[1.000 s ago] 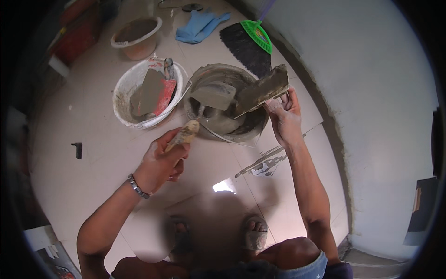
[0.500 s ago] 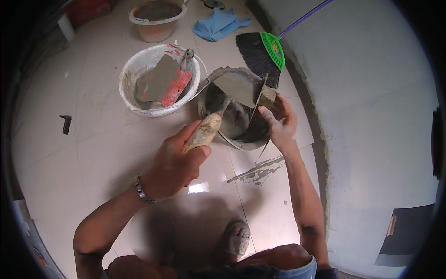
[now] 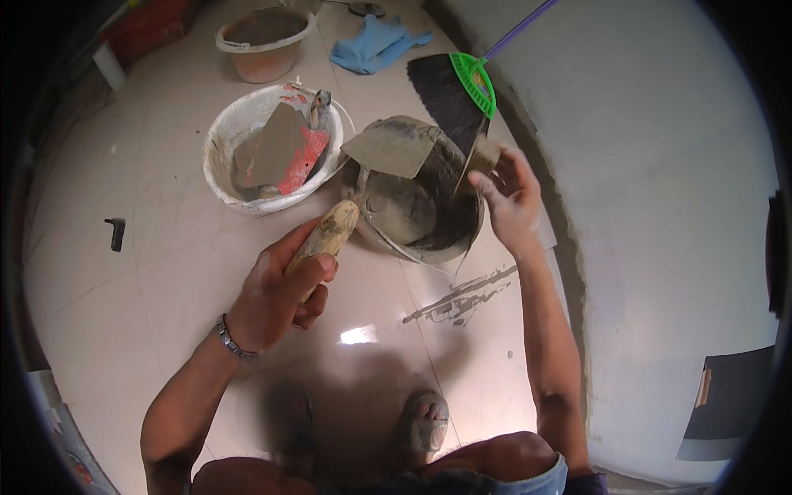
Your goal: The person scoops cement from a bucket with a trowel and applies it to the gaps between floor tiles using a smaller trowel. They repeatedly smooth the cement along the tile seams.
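Observation:
My left hand (image 3: 276, 289), with a metal watch on its wrist, is closed round the wooden handle of a trowel (image 3: 394, 152). The trowel's flat, mortar-coated blade lies over the far left rim of a mortar-caked bucket (image 3: 473, 224). Wet grey mortar (image 3: 400, 206) shows inside that bucket. At the bucket's right rim, my right hand (image 3: 516, 202) grips the block-like handle of a plastering float (image 3: 481, 158). Its thin plate is seen almost edge-on, and the fingers partly hide the handle.
Left of the mortar bucket stands a white bucket (image 3: 216, 165) holding a red, mortar-covered tool (image 3: 305, 157). Behind are another bucket (image 3: 266, 64), a blue cloth (image 3: 375, 45) and a broom (image 3: 474, 87) by the wall (image 3: 643, 206). Mortar smears (image 3: 462, 301) mark the tiles; a small black piece (image 3: 116, 234) lies left.
My left hand has drawn back left and down, and the trowel blade has moved left toward the bucket's rim. The right hand and float have shifted slightly right, away from the blade.

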{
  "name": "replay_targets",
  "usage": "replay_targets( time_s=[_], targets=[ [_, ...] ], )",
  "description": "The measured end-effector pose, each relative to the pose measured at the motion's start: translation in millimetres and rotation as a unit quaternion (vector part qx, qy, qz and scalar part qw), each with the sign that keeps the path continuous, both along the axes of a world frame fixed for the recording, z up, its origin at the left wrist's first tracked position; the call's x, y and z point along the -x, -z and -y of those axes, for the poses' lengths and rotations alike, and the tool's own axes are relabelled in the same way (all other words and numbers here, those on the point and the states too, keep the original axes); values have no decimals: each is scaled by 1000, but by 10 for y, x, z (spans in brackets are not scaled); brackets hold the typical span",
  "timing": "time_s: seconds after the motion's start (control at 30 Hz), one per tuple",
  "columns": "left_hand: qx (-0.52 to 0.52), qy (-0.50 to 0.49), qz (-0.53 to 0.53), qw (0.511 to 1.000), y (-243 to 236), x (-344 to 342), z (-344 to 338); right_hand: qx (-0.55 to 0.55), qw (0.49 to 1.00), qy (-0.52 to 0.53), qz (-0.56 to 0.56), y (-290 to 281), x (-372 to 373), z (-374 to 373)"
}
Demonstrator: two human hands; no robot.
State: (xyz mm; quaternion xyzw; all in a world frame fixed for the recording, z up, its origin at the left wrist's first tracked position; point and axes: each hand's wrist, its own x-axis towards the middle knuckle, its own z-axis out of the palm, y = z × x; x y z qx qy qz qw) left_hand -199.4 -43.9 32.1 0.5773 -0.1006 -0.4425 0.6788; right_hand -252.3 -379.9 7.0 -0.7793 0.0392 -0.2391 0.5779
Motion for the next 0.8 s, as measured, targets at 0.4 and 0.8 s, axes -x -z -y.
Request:
replay_targets(
  time_s=[0.4,0.8],
  targets=[
    [11,10,-15,1000,-17,7,71,57,997,-1,-60,154,-13,-315],
    [-7,36,0,999,88,58,166,-178,981,24,73,-258,279,87]
  ],
)
